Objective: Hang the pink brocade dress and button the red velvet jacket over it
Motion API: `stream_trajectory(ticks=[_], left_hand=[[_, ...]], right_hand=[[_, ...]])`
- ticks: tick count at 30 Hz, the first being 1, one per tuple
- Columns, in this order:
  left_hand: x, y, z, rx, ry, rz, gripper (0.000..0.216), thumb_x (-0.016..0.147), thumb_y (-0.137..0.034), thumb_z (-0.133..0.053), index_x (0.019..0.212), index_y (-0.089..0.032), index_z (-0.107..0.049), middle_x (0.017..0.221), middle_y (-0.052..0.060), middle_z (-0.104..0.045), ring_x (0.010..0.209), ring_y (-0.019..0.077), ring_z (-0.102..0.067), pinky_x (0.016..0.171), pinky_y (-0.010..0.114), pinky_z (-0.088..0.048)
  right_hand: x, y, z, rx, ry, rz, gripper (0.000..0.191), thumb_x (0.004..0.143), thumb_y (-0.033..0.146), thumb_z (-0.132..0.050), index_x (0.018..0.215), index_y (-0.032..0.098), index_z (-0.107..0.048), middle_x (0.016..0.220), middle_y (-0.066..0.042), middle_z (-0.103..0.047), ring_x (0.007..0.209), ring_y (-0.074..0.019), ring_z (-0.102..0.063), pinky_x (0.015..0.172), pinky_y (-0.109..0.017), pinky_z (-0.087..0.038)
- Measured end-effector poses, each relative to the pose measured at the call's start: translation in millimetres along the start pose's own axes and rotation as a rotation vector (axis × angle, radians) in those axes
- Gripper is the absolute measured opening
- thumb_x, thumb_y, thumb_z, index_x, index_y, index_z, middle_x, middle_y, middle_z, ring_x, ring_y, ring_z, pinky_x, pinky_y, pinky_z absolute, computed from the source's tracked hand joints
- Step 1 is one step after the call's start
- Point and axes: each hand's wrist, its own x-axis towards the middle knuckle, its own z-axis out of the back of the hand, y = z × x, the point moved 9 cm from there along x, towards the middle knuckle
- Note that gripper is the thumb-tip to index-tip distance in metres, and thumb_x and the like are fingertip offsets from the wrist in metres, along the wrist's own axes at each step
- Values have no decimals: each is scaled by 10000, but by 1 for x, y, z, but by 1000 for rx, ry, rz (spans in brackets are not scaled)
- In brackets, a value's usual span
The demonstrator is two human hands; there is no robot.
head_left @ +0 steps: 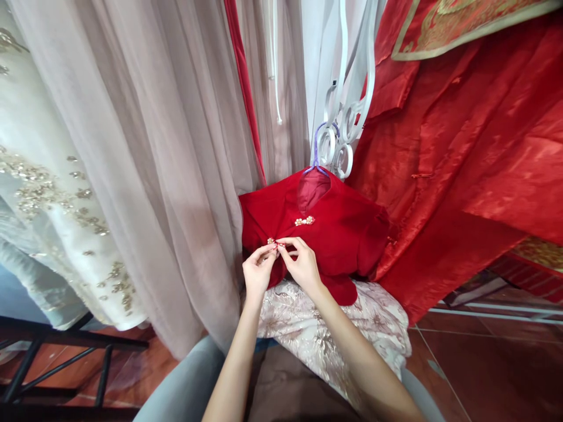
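A red velvet jacket (338,252) hangs in front of me on a purple hanger (316,158), which is hooked onto white curled metalwork. Below its neckline sits a fastened ornamental frog button (304,221) with flower-shaped ends. Lower down, my left hand (259,266) pinches one side of a second frog button (271,241) at the front opening. My right hand (301,261) pinches the other side, its fingertips meeting those of the left. The small parts between the fingers are mostly hidden. Pale patterned fabric (308,334) with metallic embroidery lies across my lap under the jacket.
Pinkish-grey drapes (176,146) hang close on the left, beside a white gown (48,193) with gold beading. Red satin garments (448,152) hang on the right. White scrolled metalwork (347,117) stands behind the jacket. A black metal frame (103,375) is at lower left on reddish floor tiles.
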Motion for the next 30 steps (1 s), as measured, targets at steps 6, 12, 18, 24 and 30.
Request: stream_trajectory(ticks=[6,12,18,24,30], left_hand=[[6,8,-11,-70,119,99,331,601,-359,-781,806,-113,-699,805,67,-722,752,191,-687,810,386,-567],[3,18,9,26,-22,-7,366,672,-387,-730,925,-139,-640,800,32,-674,700,130,-650,685,293,-577],[-12,48,45,347,-87,-31,259,725,-375,-657,828,-138,-653,813,65,-676,715,144,-626,683,280,-539],[-20,61,39,440,-40,-76,277,684,-319,-699,903,-166,-626,937,71,-664,877,184,-633,864,362,-499],[-23,56,23,327,-20,-71,242,789,-343,-586,955,-168,-590,987,81,-644,895,167,-631,784,301,-514]], right_hand=[[10,-10,-3,104,33,15,173,822,245,-557,971,198,-630,959,-51,-628,868,-148,-640,815,-303,-555],[-10,-30,8,246,32,-96,212,851,306,-528,1033,206,-571,954,-53,-648,899,-151,-648,788,-293,-555],[-63,-40,24,-65,-100,-163,108,832,281,-551,882,197,-595,847,-45,-635,669,-137,-584,530,-236,-494],[-77,-51,5,-113,-43,-155,107,834,261,-530,869,206,-616,852,-41,-621,731,-155,-614,600,-264,-529],[-80,-65,3,-151,-76,-166,166,760,222,-597,918,203,-551,899,-51,-588,844,-190,-603,702,-322,-546]])
